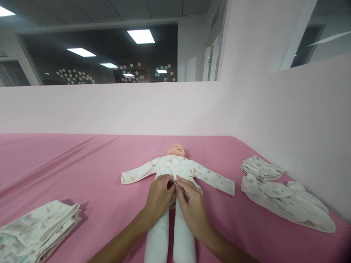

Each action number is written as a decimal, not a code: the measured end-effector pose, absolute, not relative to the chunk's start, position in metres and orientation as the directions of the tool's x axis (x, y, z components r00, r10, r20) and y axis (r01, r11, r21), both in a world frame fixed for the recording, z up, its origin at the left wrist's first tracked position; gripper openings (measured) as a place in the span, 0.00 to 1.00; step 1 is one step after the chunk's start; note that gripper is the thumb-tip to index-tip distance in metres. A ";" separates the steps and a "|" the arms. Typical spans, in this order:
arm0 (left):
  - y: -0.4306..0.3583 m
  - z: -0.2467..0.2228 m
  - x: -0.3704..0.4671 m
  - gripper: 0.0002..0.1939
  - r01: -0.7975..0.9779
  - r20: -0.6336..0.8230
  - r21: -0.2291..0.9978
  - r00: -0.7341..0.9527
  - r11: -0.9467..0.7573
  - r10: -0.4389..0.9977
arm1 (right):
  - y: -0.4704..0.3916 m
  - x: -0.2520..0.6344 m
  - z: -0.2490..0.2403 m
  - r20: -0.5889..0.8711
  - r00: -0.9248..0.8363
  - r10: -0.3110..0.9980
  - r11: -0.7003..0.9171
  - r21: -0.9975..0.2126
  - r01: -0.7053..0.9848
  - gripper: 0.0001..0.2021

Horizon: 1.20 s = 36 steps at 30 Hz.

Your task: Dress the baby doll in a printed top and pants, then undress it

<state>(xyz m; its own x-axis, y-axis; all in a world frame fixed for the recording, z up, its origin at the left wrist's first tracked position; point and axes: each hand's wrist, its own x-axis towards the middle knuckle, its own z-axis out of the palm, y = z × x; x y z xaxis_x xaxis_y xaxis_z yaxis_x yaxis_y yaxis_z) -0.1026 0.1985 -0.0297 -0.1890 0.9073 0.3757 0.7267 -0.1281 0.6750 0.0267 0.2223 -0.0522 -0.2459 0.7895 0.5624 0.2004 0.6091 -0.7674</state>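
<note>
A baby doll (176, 149) lies on its back on a pink sheet, head toward the wall. It wears a white long-sleeved baby shirt (166, 165) printed with small animals, its sleeves spread out to both sides. Plain white trousers or legs (157, 239) stretch toward me. At the lower middle of the shirt front, my left hand (161, 193) pinches the fabric near the front opening. My right hand (191, 202) pinches the same spot from the other side, fingertips almost meeting the left ones. The fingers hide whatever fastener may be there.
Folded printed baby cloths (41, 226) lie at the lower left. On the right, beside the wall, are a folded printed cloth (260, 168) and a loosely bundled white garment (287, 202). The pink sheet (90, 164) reaches the white wall (123, 109), which has windows above.
</note>
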 end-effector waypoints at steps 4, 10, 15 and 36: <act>0.198 -0.020 -0.106 0.10 0.577 0.267 0.806 -0.156 -0.132 0.951 | 0.221 0.028 -0.052 0.591 -0.290 0.752 0.656 -0.714 0.244 0.19; 0.203 -0.020 -0.114 0.14 0.458 0.231 0.878 -0.148 -0.141 0.962 | 0.219 0.028 -0.051 0.631 -0.344 0.695 0.717 -0.643 0.270 0.22; 0.205 -0.024 -0.115 0.13 0.463 0.230 0.877 -0.169 -0.129 0.958 | 0.218 0.027 -0.052 0.663 -0.349 0.662 0.749 -0.603 0.274 0.20; 0.205 -0.024 -0.112 0.13 0.442 0.222 0.888 -0.174 -0.125 0.959 | 0.218 0.027 -0.053 0.575 -0.352 0.738 0.674 -0.649 0.353 0.21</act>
